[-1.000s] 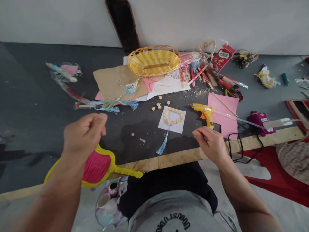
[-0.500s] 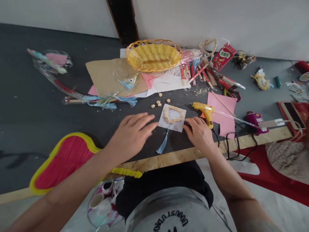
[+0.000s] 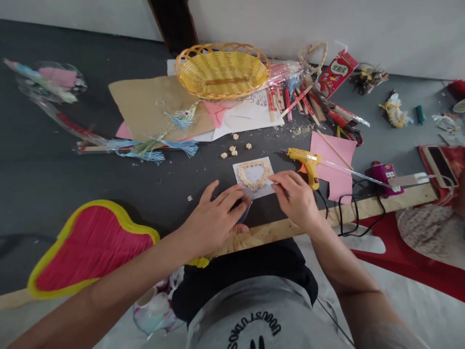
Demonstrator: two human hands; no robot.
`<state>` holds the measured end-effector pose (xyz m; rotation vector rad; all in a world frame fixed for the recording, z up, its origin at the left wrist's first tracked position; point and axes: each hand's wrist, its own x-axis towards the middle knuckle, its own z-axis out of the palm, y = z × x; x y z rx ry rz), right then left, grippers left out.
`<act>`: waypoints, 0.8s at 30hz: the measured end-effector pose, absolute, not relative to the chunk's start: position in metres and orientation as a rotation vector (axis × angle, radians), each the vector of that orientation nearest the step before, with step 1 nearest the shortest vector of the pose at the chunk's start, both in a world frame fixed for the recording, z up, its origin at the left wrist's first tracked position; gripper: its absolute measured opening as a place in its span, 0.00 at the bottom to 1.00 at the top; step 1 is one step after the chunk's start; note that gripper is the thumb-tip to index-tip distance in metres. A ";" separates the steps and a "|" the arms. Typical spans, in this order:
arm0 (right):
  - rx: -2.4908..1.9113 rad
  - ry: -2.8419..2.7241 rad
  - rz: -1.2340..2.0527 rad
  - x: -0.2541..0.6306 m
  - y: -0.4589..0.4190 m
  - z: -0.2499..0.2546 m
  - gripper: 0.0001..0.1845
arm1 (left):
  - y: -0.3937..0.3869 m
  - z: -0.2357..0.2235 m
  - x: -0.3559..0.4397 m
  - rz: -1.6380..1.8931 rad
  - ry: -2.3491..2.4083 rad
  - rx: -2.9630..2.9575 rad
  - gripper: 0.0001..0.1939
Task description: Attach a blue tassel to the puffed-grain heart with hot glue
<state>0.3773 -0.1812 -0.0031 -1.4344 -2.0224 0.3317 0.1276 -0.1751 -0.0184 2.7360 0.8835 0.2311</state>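
Note:
A small white paper square [image 3: 267, 190] lies on the dark table with a heart-shaped ring of cream beads [image 3: 254, 174] on it. My left hand [image 3: 214, 220] rests at the square's lower left corner, fingers pinched on the corner and covering the blue tassel. My right hand [image 3: 296, 198] sits at the square's right edge, fingers curled and pinching a thin pale piece against the ring. A yellow glue gun [image 3: 307, 162] lies just right of my right hand.
A red heart-shaped fan with yellow rim [image 3: 87, 247] lies at the near left. A yellow woven basket [image 3: 221, 72], brown paper [image 3: 152, 109], blue tassels [image 3: 145, 150], loose beads [image 3: 232, 150], pink paper [image 3: 334, 165], sticks and a phone [image 3: 438, 165] crowd the far and right side.
My left hand moved right from the fan to the paper square and closed on its corner. My right hand came up onto the square's right edge. The view shifted left and down.

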 end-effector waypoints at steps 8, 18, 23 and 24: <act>-1.454 -2.178 0.358 0.363 -0.168 -0.012 0.14 | -0.171 -0.023 0.129 0.314 0.863 2.777 0.19; -1.622 -2.367 0.344 0.342 -0.153 -0.010 0.13 | -0.169 -0.024 0.129 0.369 0.840 2.789 0.18; -1.662 -2.419 0.270 0.339 -0.152 -0.009 0.15 | -0.169 -0.024 0.129 0.386 0.843 2.788 0.17; -1.666 -2.416 0.244 0.340 -0.151 -0.009 0.14 | -0.169 -0.025 0.129 0.392 0.840 2.790 0.18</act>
